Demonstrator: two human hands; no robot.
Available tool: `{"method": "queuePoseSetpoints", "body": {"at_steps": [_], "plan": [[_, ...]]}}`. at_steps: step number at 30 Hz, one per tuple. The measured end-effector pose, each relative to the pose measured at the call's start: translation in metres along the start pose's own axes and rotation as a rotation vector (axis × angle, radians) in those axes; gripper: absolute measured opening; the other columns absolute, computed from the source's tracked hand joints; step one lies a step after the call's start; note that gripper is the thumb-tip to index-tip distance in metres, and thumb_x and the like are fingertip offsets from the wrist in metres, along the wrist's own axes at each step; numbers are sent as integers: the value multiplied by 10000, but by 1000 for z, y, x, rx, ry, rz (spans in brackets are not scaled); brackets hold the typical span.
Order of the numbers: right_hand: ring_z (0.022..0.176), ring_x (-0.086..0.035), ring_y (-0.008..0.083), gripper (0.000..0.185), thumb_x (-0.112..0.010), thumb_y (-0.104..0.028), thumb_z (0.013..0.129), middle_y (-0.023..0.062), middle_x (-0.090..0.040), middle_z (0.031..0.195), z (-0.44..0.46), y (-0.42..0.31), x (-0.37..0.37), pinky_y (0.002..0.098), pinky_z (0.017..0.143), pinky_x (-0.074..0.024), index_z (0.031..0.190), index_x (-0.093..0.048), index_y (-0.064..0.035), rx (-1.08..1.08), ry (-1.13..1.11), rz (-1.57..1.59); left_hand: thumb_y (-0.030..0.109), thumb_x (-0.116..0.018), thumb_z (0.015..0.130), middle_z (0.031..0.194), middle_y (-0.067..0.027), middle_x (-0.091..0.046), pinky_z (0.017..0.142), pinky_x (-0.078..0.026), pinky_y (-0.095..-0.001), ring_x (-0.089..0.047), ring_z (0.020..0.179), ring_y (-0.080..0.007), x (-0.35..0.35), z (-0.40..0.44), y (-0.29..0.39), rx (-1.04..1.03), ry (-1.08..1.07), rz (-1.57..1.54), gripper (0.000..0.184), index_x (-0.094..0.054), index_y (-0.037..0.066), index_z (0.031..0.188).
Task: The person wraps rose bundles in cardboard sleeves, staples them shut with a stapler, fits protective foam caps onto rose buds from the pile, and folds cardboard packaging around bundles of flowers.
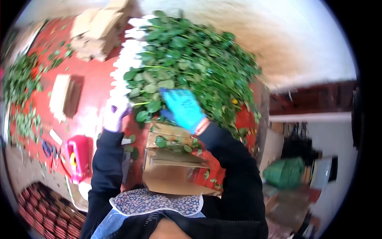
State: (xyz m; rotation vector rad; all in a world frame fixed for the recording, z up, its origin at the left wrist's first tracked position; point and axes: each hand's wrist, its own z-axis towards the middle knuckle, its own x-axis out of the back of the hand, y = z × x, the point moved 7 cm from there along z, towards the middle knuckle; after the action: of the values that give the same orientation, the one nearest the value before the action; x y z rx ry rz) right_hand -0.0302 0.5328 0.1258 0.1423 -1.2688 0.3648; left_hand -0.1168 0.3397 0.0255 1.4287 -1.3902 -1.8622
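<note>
A big pile of leafy green stems (pixel 199 67) lies at the far side of the red table, its left ends covered in a row of white wraps (pixel 129 55). At the near end of that row, my left hand (pixel 116 113), in a pale lilac-white glove, has its fingers closed around the white-wrapped end of a stem. My right hand (pixel 182 108), in a bright blue glove with dark fingertips, rests over the leaves on the pile's near side, thumb and fingers apart. Leaves hide part of what lies under it.
An opened cardboard box (pixel 171 175) sits between my arms. Folded cardboard pieces (pixel 93 34) are stacked at the back left, with a smaller cardboard stack (pixel 61 93) nearer. Scissors (pixel 47 149) and a pink plastic container (pixel 78 157) lie front left on the red table (pixel 93 75). A wall stands behind.
</note>
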Motion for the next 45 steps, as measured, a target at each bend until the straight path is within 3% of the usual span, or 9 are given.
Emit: {"method": "queuePoseSetpoints", "body": {"at_steps": [5,8,13,15,16,23,28,32,45], "plan": [[677,-608,284,530,-590,-232,842,130,-576,838,-15,-39,-19,402,545,-469,1310,-482,-11,6,-365,34,553,-670,842,962,-52,-570,625,-474,-274,-556,750,-136,25,-22,2,41,26,29,555,-570,72,1103],[559,-567,215,472,-550,-184,844,92,-562,778,-14,-93,48,375,434,-407,1277,-516,1,59,-201,-111,823,-507,733,1019,-25,-597,608,-456,-251,-549,758,-126,27,-17,21,-31,-252,-289,873,-576,82,1189],[510,-530,165,314,-524,-155,834,35,-512,681,5,-95,71,357,400,-352,1110,-571,-13,72,-167,-151,671,-436,911,1109,-16,-574,711,-453,-269,-519,832,-128,57,5,-11,118,59,-241,715,-504,89,1320],[516,-557,223,238,-522,-136,849,68,-540,599,24,-38,47,383,431,-405,1051,-593,-31,-18,-173,-222,394,-501,941,1041,-16,-588,676,-441,-256,-517,792,-119,67,11,-39,164,106,-255,442,-526,79,1250],[531,-624,255,131,-556,-123,797,120,-610,586,31,-6,21,396,458,-464,727,-648,-60,-51,-145,-160,255,-534,956,1006,-15,-595,658,-435,-249,-515,772,-114,72,14,-53,186,130,-262,316,-537,74,1215],[757,-684,318,264,-499,-258,883,152,-696,839,16,52,-33,464,649,-527,919,-684,-73,-304,-504,19,290,-561,963,1203,-65,-555,694,-521,-265,-605,870,-166,13,1,-3,239,153,-174,498,-402,159,1416],[820,-667,350,253,-597,-221,806,153,-690,944,-14,21,-62,449,714,-533,1019,-665,-103,-320,-773,150,125,-648,899,1011,-31,-627,626,-508,-220,-613,815,-97,5,5,-27,141,11,-21,577,-397,108,1418],[923,-626,376,315,-645,-228,855,176,-649,1026,-27,30,-45,423,791,-500,1109,-609,-44,-86,-354,398,66,-660,861,998,-96,-679,608,-495,-236,-603,702,-100,9,-7,-39,258,-70,38,495,-469,39,1317],[868,-653,343,296,-633,-279,894,158,-686,967,-87,21,32,396,739,-517,1088,-663,-58,-289,-316,608,131,-629,919,985,-50,-681,593,-451,-191,-571,696,-53,-47,-39,-18,290,-250,17,264,-584,57,1168]]}}
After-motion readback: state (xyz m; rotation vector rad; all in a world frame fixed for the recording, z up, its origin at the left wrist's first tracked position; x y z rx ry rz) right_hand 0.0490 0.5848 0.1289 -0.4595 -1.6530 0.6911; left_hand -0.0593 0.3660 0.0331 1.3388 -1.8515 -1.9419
